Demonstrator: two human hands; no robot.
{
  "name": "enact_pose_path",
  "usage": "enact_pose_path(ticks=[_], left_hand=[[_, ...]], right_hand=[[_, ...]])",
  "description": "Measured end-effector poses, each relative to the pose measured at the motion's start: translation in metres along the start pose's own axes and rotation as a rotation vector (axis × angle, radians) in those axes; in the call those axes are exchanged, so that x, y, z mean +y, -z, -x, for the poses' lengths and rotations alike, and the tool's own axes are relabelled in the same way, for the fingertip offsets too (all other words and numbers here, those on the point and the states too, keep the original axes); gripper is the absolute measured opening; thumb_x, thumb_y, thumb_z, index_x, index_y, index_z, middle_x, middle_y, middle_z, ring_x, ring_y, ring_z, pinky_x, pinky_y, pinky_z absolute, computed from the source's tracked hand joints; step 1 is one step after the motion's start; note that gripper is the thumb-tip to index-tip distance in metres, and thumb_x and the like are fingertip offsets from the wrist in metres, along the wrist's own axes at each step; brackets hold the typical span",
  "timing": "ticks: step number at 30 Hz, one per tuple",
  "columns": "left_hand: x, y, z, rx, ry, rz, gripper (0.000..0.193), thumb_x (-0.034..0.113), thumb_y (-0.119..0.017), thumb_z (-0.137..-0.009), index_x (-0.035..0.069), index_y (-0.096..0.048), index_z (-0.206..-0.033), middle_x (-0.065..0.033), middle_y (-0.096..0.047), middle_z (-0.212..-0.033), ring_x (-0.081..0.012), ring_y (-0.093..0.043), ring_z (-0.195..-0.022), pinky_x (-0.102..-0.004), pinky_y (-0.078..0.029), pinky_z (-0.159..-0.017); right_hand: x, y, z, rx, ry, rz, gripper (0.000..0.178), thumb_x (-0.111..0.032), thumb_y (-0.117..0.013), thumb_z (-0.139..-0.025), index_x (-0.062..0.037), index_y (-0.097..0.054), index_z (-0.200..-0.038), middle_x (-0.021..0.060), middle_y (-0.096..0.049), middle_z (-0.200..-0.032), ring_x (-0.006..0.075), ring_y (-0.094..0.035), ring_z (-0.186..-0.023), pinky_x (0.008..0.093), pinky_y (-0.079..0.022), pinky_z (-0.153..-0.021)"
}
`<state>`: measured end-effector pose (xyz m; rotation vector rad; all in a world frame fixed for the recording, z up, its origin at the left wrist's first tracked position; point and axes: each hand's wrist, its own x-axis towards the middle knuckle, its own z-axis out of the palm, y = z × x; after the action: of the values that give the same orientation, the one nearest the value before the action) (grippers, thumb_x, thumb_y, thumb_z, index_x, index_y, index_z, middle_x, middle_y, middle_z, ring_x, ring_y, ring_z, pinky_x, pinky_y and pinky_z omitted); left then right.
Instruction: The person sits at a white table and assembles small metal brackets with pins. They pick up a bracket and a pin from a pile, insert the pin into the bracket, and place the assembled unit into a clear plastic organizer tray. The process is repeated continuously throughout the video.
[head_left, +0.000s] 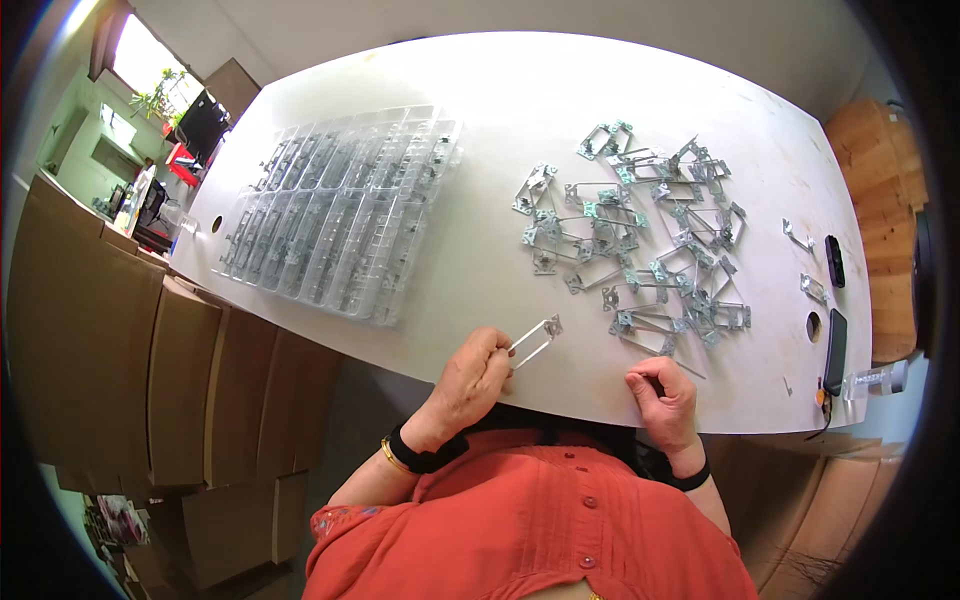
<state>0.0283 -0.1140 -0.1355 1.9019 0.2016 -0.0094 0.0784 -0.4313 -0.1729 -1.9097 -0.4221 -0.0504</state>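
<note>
My left hand [475, 378] is closed round one end of a narrow metal frame piece [538, 343], two parallel rods with a small bracket at the far end. The piece points away to the right, above the white table's front edge. To the right, my right hand [663, 398] is curled by the same edge, thumb against the fingers; whatever it may hold is hidden. Just beyond it lies a loose pile of similar metal frame pieces [640, 235], silvery with some greenish brackets.
Clear plastic compartment trays [340, 210] filled with metal parts lie on the left of the white table [480, 90]. A phone [836, 350], a black object [834, 262] and a plastic bottle [875, 381] are at the right edge. Cardboard boxes [85, 330] stand at the left.
</note>
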Motion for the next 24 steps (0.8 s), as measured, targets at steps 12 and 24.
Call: enact_pose_path(ticks=[12, 24], left_hand=[[-0.03, 0.006, -0.021, 0.206, -0.29, -0.354, 0.025, 0.01, -0.072, -0.106, -0.003, -0.07, -0.127, -0.0176, -0.073, -0.106, -0.0204, -0.067, -0.077, -0.0355, -0.055, -0.07], [-0.034, 0.014, -0.014, 0.08, -0.295, -0.203, 0.043, 0.005, -0.083, -0.096, 0.0, -0.069, -0.136, -0.0131, -0.068, -0.121, -0.0183, -0.064, -0.086, -0.0316, -0.056, -0.076]], right_hand=[[-0.022, -0.016, -0.009, 0.015, 0.069, 0.116, 0.012, -0.001, -0.082, -0.098, -0.0033, -0.075, -0.107, 0.0096, -0.073, -0.093, 0.022, -0.07, -0.08, 0.032, -0.055, -0.072], [-0.049, -0.05, -0.026, -0.065, 0.109, 0.206, 0.02, 0.004, -0.079, -0.096, -0.0038, -0.078, -0.114, 0.0129, -0.078, -0.102, 0.0297, -0.076, -0.088, 0.0374, -0.06, -0.076]])
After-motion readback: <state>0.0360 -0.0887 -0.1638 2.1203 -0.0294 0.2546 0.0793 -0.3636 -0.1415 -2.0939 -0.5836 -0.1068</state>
